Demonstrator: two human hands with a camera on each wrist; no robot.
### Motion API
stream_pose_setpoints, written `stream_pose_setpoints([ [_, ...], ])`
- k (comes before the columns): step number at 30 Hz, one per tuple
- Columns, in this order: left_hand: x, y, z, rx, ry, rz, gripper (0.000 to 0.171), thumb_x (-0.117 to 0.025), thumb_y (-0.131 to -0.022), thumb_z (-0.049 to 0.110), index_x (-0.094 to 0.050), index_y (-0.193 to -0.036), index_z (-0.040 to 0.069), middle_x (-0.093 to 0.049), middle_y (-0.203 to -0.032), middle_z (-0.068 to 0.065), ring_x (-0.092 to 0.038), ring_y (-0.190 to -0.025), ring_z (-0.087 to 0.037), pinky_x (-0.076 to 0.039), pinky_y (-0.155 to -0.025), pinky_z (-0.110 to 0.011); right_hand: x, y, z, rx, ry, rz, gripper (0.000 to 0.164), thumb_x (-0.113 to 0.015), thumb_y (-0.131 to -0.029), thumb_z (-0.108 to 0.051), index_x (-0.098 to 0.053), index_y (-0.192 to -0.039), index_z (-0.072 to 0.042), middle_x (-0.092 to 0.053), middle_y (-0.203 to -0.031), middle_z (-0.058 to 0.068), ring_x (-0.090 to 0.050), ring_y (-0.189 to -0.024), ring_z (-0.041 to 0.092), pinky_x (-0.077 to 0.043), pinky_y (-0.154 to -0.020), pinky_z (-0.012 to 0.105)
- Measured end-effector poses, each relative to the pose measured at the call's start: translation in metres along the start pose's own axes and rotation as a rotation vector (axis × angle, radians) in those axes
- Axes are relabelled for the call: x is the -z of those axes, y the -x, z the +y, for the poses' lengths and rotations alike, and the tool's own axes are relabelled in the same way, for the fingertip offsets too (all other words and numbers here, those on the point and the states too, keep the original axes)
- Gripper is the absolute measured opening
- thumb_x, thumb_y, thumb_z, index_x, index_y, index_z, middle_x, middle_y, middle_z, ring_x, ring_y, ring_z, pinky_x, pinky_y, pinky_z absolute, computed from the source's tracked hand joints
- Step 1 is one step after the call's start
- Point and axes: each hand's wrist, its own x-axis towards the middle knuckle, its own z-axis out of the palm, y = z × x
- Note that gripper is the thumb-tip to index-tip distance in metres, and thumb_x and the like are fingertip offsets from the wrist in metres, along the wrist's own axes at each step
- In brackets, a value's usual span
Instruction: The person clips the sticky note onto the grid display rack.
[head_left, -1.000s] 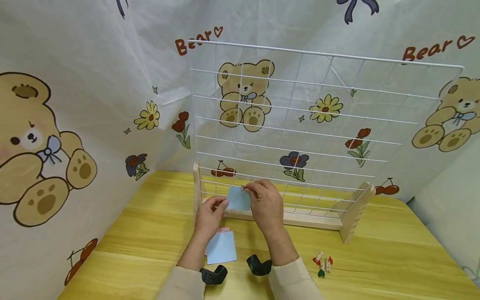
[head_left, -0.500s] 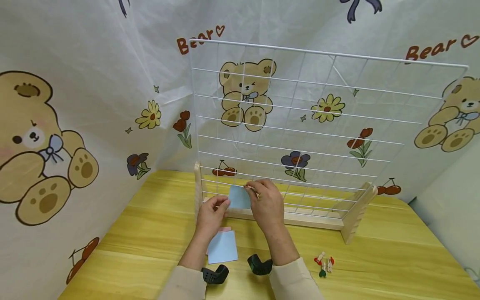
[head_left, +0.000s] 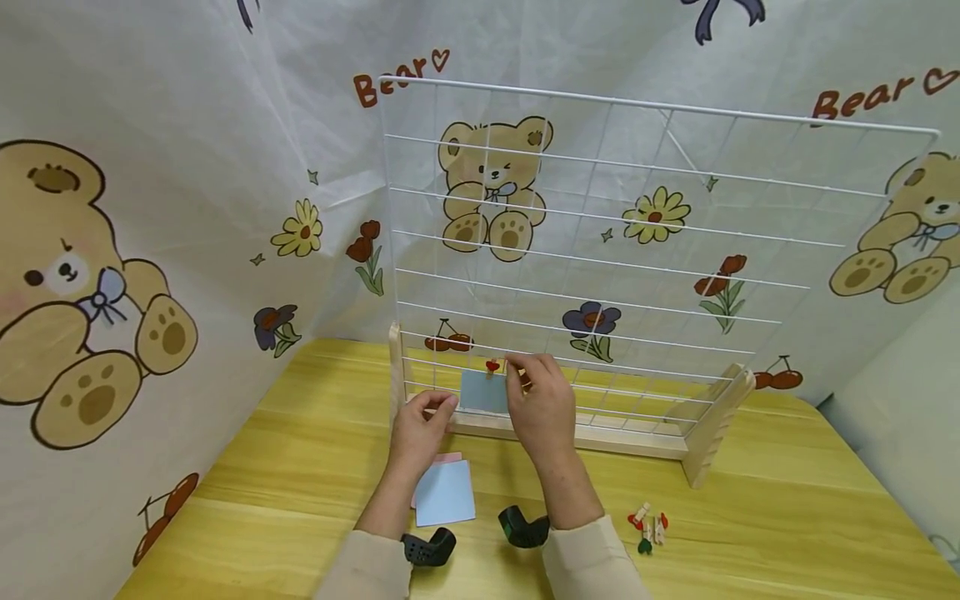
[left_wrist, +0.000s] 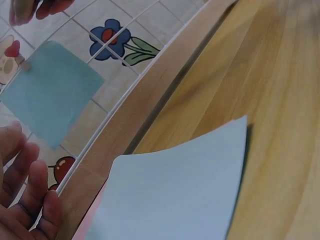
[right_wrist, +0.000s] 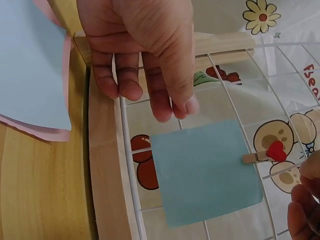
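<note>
A light-blue square note (head_left: 480,392) hangs on the white wire grid (head_left: 600,268). A small wooden clothespin with a red heart (head_left: 492,367) holds its top edge; it shows large in the right wrist view (right_wrist: 265,153). My right hand (head_left: 542,404) is just right of the note and clothespin, fingers loosely bent and holding nothing. My left hand (head_left: 422,427) hovers at the note's left side. In the right wrist view, the left hand's relaxed fingertips (right_wrist: 161,111) stop short of the paper.
Blue and pink notes (head_left: 445,493) lie stacked on the table below the left hand. Several clothespins with hearts (head_left: 648,528) lie at the right. A wooden stand (head_left: 626,442) supports the grid, and a bear-print cloth (head_left: 315,133) hangs behind.
My right hand has let go of the clothespin and drawn back to the right, leaving the red heart uncovered. The left hand has stayed nearly in place.
</note>
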Motion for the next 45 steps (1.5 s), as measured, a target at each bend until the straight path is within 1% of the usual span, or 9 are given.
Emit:
stream_pose_setpoints([
  [8,0.001,0.0,0.0,-0.019,-0.005,0.008,0.023,-0.069,-0.099,0.032,-0.074,-0.106,0.011,-0.069,-0.105,-0.009,-0.065,-0.077,-0.013,-0.053,-0.064,-0.023,0.005,-0.003,0.004,-0.008,-0.041,0.048,0.011,-0.072,-0.092,-0.004,-0.077,-0.102,-0.006,-0.071,-0.092,0.009,-0.068,-0.072,0.02,-0.059,-0.063,0.035],
  [14,0.001,0.001,0.001,-0.008,-0.014,0.015,0.019,-0.07,-0.098,0.03,-0.075,-0.106,0.013,-0.069,-0.103,-0.007,-0.065,-0.076,-0.014,-0.052,-0.064,-0.023,0.008,-0.002,0.006,-0.035,-0.049,0.043,0.011,-0.071,-0.093,-0.005,-0.077,-0.102,-0.005,-0.07,-0.092,0.008,-0.065,-0.072,0.019,-0.057,-0.062,0.033],
  [19,0.002,0.002,0.003,-0.007,-0.018,0.006,0.018,-0.07,-0.098,0.029,-0.075,-0.106,0.014,-0.069,-0.099,-0.006,-0.065,-0.076,-0.013,-0.052,-0.064,-0.024,0.009,-0.002,0.006,-0.049,-0.042,0.037,0.011,-0.07,-0.093,-0.006,-0.078,-0.102,-0.006,-0.07,-0.091,0.007,-0.063,-0.071,0.018,-0.055,-0.061,0.032],
  [23,0.004,0.002,0.004,-0.013,-0.036,-0.016,0.017,-0.07,-0.098,0.029,-0.074,-0.106,0.015,-0.069,-0.097,-0.005,-0.064,-0.078,-0.014,-0.054,-0.067,-0.025,0.01,-0.001,0.006,-0.05,-0.051,0.036,0.01,-0.07,-0.093,-0.005,-0.078,-0.1,-0.006,-0.07,-0.09,0.008,-0.062,-0.07,0.018,-0.055,-0.062,0.032],
  [28,0.008,0.003,0.006,-0.049,-0.144,-0.07,0.016,-0.069,-0.098,0.029,-0.074,-0.105,0.014,-0.069,-0.097,-0.004,-0.06,-0.082,-0.015,-0.051,-0.07,-0.027,0.01,-0.001,0.005,-0.063,-0.051,0.015,0.011,-0.07,-0.093,-0.006,-0.078,-0.1,-0.006,-0.07,-0.09,0.008,-0.062,-0.071,0.019,-0.055,-0.062,0.032],
  [31,0.01,0.004,0.009,-0.057,-0.184,-0.109,0.016,-0.069,-0.098,0.028,-0.074,-0.105,0.015,-0.068,-0.097,-0.004,-0.058,-0.082,-0.016,-0.049,-0.07,-0.028,0.01,0.0,0.006,-0.067,-0.046,0.012,0.011,-0.07,-0.094,-0.007,-0.078,-0.101,-0.006,-0.07,-0.091,0.008,-0.062,-0.071,0.018,-0.055,-0.062,0.032],
  [35,0.01,0.006,0.015,-0.06,-0.204,-0.144,0.016,-0.069,-0.098,0.028,-0.075,-0.105,0.014,-0.068,-0.095,-0.004,-0.058,-0.081,-0.016,-0.048,-0.069,-0.029,0.012,0.0,0.009,-0.055,-0.041,0.028,0.01,-0.071,-0.093,-0.006,-0.078,-0.1,-0.007,-0.07,-0.091,0.008,-0.063,-0.07,0.018,-0.056,-0.061,0.033],
  [40,0.009,0.006,0.018,-0.043,-0.22,-0.156,0.016,-0.07,-0.098,0.029,-0.075,-0.105,0.016,-0.068,-0.094,-0.002,-0.058,-0.08,-0.016,-0.049,-0.069,-0.03,0.016,0.0,0.013,-0.029,-0.035,0.053,0.01,-0.072,-0.092,-0.005,-0.078,-0.099,-0.006,-0.071,-0.089,0.009,-0.064,-0.068,0.018,-0.055,-0.059,0.032],
  [45,0.008,0.007,0.018,-0.049,-0.244,-0.178,0.016,-0.068,-0.099,0.029,-0.074,-0.105,0.016,-0.069,-0.095,-0.001,-0.061,-0.084,-0.016,-0.05,-0.072,-0.03,0.021,0.002,0.019,-0.035,-0.033,0.08,0.01,-0.072,-0.091,-0.004,-0.078,-0.099,-0.005,-0.071,-0.088,0.009,-0.063,-0.067,0.018,-0.054,-0.06,0.032],
])
